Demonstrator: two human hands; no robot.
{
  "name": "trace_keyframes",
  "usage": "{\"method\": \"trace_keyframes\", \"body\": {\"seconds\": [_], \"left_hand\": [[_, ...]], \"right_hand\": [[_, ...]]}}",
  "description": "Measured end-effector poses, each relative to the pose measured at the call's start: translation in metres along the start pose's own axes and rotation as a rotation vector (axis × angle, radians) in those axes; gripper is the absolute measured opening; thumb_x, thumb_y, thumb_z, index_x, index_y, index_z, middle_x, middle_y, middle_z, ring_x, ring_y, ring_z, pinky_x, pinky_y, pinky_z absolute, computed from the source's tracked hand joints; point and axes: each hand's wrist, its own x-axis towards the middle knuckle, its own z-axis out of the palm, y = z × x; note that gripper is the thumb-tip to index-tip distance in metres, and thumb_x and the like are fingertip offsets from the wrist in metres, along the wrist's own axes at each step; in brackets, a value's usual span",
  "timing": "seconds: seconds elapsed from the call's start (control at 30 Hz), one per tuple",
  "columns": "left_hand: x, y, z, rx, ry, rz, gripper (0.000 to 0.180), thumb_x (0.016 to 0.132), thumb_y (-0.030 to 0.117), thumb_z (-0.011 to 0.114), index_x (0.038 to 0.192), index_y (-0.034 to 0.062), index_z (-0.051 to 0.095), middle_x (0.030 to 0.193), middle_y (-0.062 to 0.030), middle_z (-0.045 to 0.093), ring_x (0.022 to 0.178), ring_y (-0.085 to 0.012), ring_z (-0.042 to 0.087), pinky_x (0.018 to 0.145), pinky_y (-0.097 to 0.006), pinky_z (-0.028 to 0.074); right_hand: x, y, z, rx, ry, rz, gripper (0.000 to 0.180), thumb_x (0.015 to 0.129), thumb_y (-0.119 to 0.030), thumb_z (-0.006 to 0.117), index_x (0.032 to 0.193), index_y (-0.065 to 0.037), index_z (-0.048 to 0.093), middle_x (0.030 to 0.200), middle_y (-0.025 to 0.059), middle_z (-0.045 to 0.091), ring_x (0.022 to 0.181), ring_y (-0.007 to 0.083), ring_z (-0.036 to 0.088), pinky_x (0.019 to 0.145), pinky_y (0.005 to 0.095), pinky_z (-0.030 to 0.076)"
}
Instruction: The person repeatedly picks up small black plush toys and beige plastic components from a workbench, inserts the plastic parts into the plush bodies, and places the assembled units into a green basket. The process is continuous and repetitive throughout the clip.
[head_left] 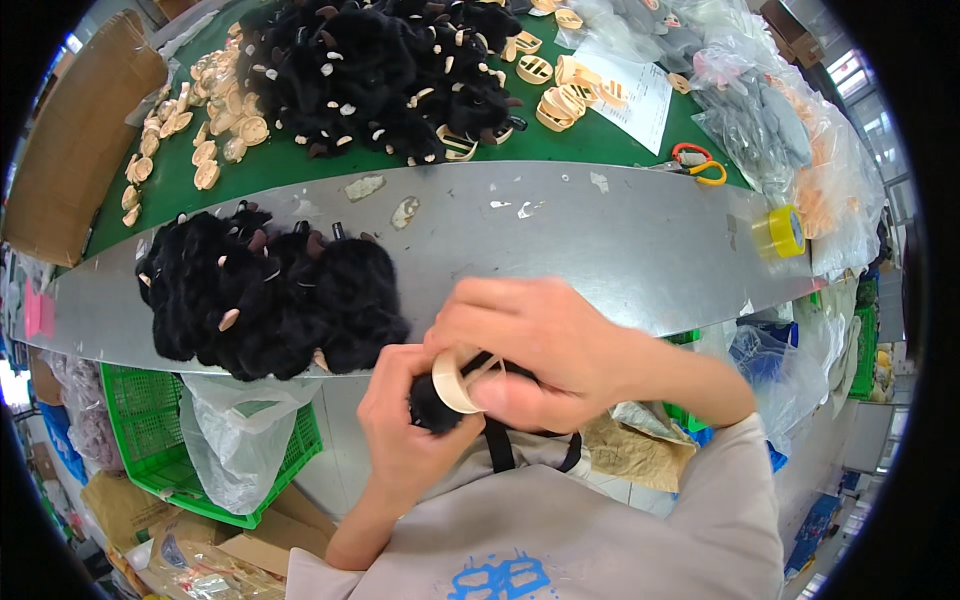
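Note:
Close to my body, just off the table's near edge, my left hand (405, 425) is closed round a small black plush piece (430, 408). A cream plastic ring-shaped part (452, 385) sits against the black fur. From above and the right, my right hand (540, 345) grips this part with thumb and fingers; a thin pale strip shows beside the thumb. My fingers hide much of the plush. To the left, on the grey metal strip, lies a pile of black plush pieces (270, 295) with brown and cream bits on them.
A larger black plush heap (370, 75) lies on the green surface (230, 180), with cream plastic parts (225, 100) around it. Scissors (695, 163) and yellow tape (785, 232) lie to the right. Below the table's left end stands a green crate (150, 420) with a plastic bag.

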Motion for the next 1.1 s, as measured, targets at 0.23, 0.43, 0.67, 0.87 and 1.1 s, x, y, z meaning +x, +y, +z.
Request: {"method": "trace_keyframes", "body": {"seconds": [0.23, 0.43, 0.67, 0.87, 1.1], "left_hand": [[-0.011, -0.004, -0.003, -0.189, 0.265, 0.051, 0.058, 0.071, 0.008, 0.085, 0.115, 0.0049, 0.047, 0.108, -0.0079, 0.057, 0.092, -0.0143, 0.056, 0.080, -0.027, 0.046], [-0.009, -0.011, 0.003, -0.340, 0.313, 0.062, 0.070, 0.066, 0.005, 0.087, 0.121, 0.0054, 0.044, 0.111, -0.0082, 0.055, 0.093, -0.0138, 0.056, 0.083, -0.024, 0.047], [0.011, -0.023, 0.005, -0.401, 0.400, -0.139, 0.059, 0.072, -0.007, 0.071, 0.123, 0.0053, 0.043, 0.103, -0.0045, 0.051, 0.088, -0.0084, 0.050, 0.073, -0.021, 0.042], [-0.001, -0.036, -0.006, -0.388, 0.128, -0.156, 0.016, 0.087, -0.001, 0.063, 0.102, -0.0025, 0.058, 0.089, 0.0002, 0.052, 0.079, -0.0074, 0.049, 0.071, -0.019, 0.039], [-0.004, -0.020, -0.006, -1.059, -0.056, -0.308, 0.026, 0.098, 0.021, 0.061, 0.109, -0.0023, 0.057, 0.108, -0.0046, 0.058, 0.097, -0.0100, 0.052, 0.088, -0.024, 0.039]], "right_hand": [[0.045, 0.004, 0.049, -0.111, 0.449, -0.269, 0.031, 0.091, -0.020, 0.050, 0.064, -0.005, 0.052, 0.058, 0.0039, 0.040, 0.043, 0.0213, 0.036, 0.039, 0.0348, 0.028], [0.034, 0.013, 0.067, 0.256, 0.583, -0.085, 0.040, 0.099, -0.017, 0.043, 0.062, -0.003, 0.046, 0.055, 0.0042, 0.037, 0.043, 0.0198, 0.033, 0.041, 0.0325, 0.029], [0.014, 0.016, 0.063, 0.356, 0.488, 0.324, 0.040, 0.098, -0.034, 0.057, 0.076, -0.002, 0.047, 0.062, 0.0071, 0.043, 0.056, 0.0167, 0.039, 0.051, 0.0315, 0.035], [-0.003, 0.015, 0.064, 0.251, 0.441, 0.204, 0.041, 0.080, -0.030, 0.081, 0.084, -0.005, 0.050, 0.070, 0.0031, 0.048, 0.064, 0.0131, 0.046, 0.057, 0.0273, 0.040], [-0.028, 0.011, 0.069, 0.279, 0.664, 0.224, 0.042, 0.077, -0.022, 0.083, 0.066, -0.006, 0.046, 0.063, 0.0023, 0.042, 0.056, 0.0117, 0.038, 0.049, 0.0289, 0.029]]}}
